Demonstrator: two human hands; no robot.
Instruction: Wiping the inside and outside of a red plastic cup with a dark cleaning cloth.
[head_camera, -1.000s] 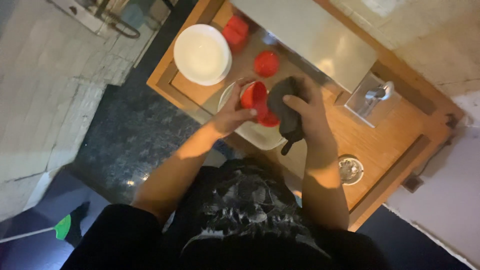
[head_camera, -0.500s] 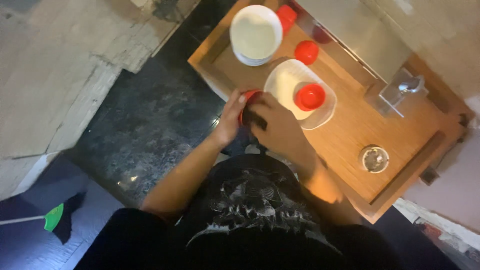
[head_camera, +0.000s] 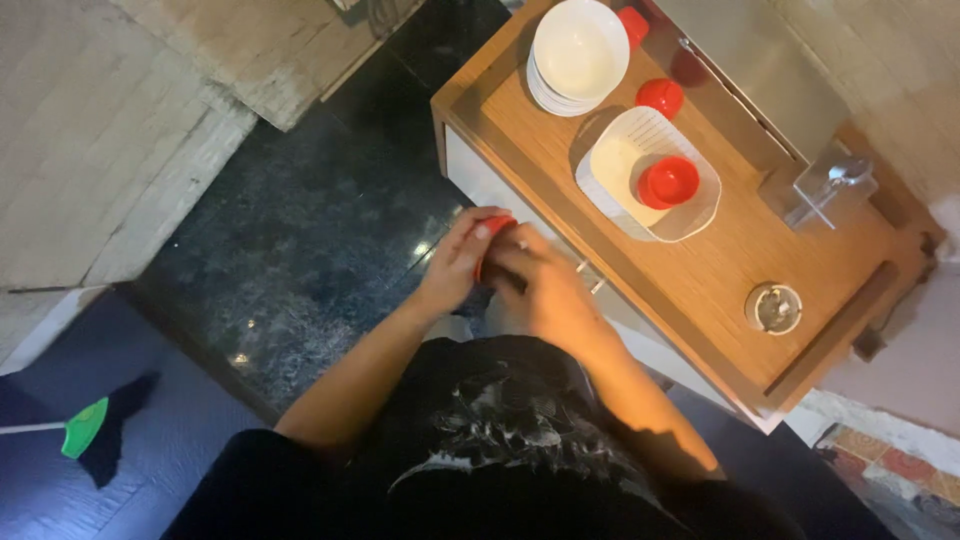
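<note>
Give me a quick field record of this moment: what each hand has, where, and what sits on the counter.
left hand: grips a small red cup from the left
right hand: closed over the same cup from the right; anything else in it is hidden
position: hands held in front of the wooden counter, off its near edge
white tray: holds one red bowl
stack of white bowls: far left end of the counter
other red cup: between stack and tray
small glass dish: near right end
floor: green broom

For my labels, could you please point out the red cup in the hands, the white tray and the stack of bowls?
red cup (head_camera: 492, 226), head view, exposed rim.
white tray (head_camera: 700, 205), head view, right rim.
stack of bowls (head_camera: 580, 48), head view, top bowl's inside.
</note>
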